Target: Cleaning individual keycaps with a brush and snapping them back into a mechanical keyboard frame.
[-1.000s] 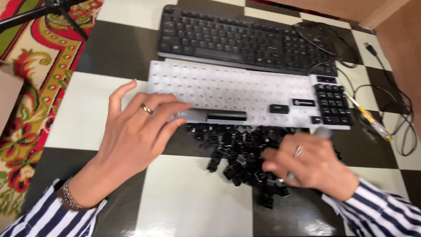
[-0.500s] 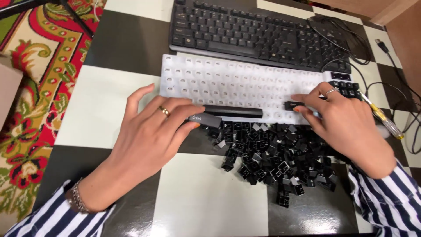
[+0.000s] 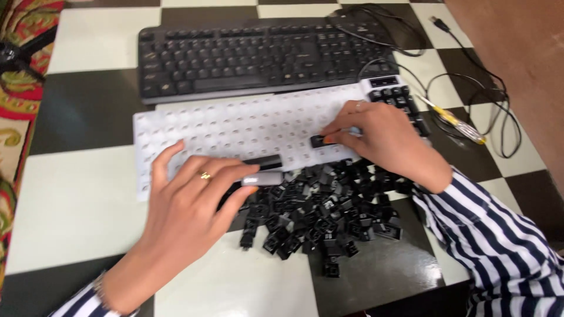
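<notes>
A white keyboard base (image 3: 235, 126) with most keycaps stripped lies across the checkered floor. My left hand (image 3: 185, 211) rests on its lower left edge, fingers pinching a long black spacebar keycap (image 3: 262, 178) at the front edge. My right hand (image 3: 385, 141) reaches over the base's right part, fingertips pressing on a small black keycap (image 3: 319, 141) seated on it. A heap of loose black keycaps (image 3: 323, 205) lies just below the base, between my hands. The black number-pad keys (image 3: 396, 97) sit at the base's right end.
A complete black keyboard (image 3: 258, 53) lies behind the white one. Black cables (image 3: 470, 88) loop at the upper right, with a yellow-handled screwdriver (image 3: 455, 120) beside them. A patterned rug (image 3: 14, 88) borders the left. A brown surface (image 3: 517, 53) rises at the right.
The view has swung, so everything sits further left and tilted. My right hand stays on the small black keycap on the base. My left hand still holds the spacebar at the front edge.
</notes>
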